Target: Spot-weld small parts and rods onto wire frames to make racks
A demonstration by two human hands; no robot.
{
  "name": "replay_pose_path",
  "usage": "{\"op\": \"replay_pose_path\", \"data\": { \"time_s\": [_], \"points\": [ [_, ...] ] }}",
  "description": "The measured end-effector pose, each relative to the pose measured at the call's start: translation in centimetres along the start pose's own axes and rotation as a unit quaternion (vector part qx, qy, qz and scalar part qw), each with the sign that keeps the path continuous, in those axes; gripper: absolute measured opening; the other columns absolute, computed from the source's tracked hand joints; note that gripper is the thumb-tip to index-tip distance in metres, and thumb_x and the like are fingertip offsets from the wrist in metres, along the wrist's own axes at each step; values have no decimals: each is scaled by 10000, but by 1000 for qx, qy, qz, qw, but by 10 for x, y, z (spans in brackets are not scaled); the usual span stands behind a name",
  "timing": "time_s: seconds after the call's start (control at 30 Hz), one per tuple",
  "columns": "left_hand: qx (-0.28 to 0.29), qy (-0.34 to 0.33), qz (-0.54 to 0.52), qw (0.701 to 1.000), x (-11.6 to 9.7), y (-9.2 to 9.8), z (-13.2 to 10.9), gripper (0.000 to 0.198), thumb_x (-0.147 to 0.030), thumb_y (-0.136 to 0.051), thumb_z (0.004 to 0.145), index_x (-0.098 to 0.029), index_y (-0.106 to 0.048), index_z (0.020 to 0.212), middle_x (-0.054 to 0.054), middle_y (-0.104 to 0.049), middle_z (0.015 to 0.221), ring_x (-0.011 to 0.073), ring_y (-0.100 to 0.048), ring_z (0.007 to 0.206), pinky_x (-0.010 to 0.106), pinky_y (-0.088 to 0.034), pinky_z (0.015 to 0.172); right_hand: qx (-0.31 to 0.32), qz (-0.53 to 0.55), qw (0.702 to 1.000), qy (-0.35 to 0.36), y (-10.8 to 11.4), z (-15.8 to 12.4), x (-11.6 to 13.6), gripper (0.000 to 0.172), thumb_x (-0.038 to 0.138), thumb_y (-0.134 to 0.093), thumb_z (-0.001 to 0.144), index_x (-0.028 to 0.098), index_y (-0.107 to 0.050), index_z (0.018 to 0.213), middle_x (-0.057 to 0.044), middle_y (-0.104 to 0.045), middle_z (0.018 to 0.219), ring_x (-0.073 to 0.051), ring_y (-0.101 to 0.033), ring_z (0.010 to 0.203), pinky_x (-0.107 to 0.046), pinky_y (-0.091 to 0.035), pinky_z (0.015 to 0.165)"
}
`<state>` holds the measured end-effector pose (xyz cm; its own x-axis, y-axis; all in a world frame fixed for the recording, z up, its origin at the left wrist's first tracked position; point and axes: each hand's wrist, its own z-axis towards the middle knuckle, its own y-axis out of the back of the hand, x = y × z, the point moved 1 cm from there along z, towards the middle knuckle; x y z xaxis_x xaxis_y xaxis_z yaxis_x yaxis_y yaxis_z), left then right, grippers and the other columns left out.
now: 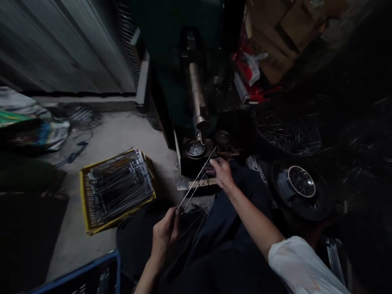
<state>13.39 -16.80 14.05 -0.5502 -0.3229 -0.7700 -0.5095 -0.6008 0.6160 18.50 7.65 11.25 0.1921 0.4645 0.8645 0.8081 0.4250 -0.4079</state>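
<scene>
Thin metal rods (196, 180) slant between my two hands, above my lap. My left hand (165, 229) is closed round their lower ends. Near the upper end, my right hand (221, 173) pinches the rods between thumb and fingers. Just beyond stands a machine with a metal arm (197, 92) whose tip points down beside a round dish of small metal parts (196, 149). A flat bar (200, 184) lies behind the rods, below the dish.
On the floor at the left, a yellow crate (82, 200) holds many metal rods. A blue crate (118, 265) is at the bottom left. At the right are a wide basin of metal pieces (317, 143) and a small bowl (312, 192) on a dark round stand. Cardboard (275, 61) lies behind.
</scene>
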Motion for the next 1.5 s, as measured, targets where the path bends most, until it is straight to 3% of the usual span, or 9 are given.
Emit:
{"op": "replay_pose_path", "data": {
  "time_s": [0.2, 0.43, 0.9, 1.5],
  "points": [
    [-21, 6, -23, 1000, 11, 10, -1, 181, -303, -467, 926, -215, -618, 879, -9, -657, 631, 146, -611, 485, 217, -453, 504, 6, -1, 1000, -3, -21, 2, 5, 364, 411, -806, 671, 193, -543, 796, 13, -685, 653, -159, -716, 603, -194, -556, 476],
    [-23, -6, -34, 999, 9, 16, 8, 180, -272, -460, 941, -204, -611, 872, -7, -644, 631, 133, -610, 499, 208, -448, 521, 10, -11, 1000, 23, -36, 9, 15, 363, 415, -794, 684, 202, -525, 804, 17, -676, 646, -180, -734, 653, -202, -573, 496],
    [-25, -19, -54, 998, -1, 16, 28, 205, -276, -460, 932, -189, -618, 835, -9, -630, 607, 118, -572, 468, 192, -418, 485, -6, -2, 999, 49, -40, 17, 25, 313, 360, -789, 676, 200, -540, 778, 23, -677, 651, -151, -708, 583, -199, -571, 483],
    [-16, -17, -37, 999, 2, 16, 33, 206, -283, -467, 961, -168, -622, 888, -32, -600, 625, 93, -552, 497, 170, -412, 512, -8, 14, 999, 41, -45, 23, 32, 278, 332, -787, 688, 190, -549, 714, 28, -679, 625, -122, -673, 514, -168, -529, 430]
  ]
}}
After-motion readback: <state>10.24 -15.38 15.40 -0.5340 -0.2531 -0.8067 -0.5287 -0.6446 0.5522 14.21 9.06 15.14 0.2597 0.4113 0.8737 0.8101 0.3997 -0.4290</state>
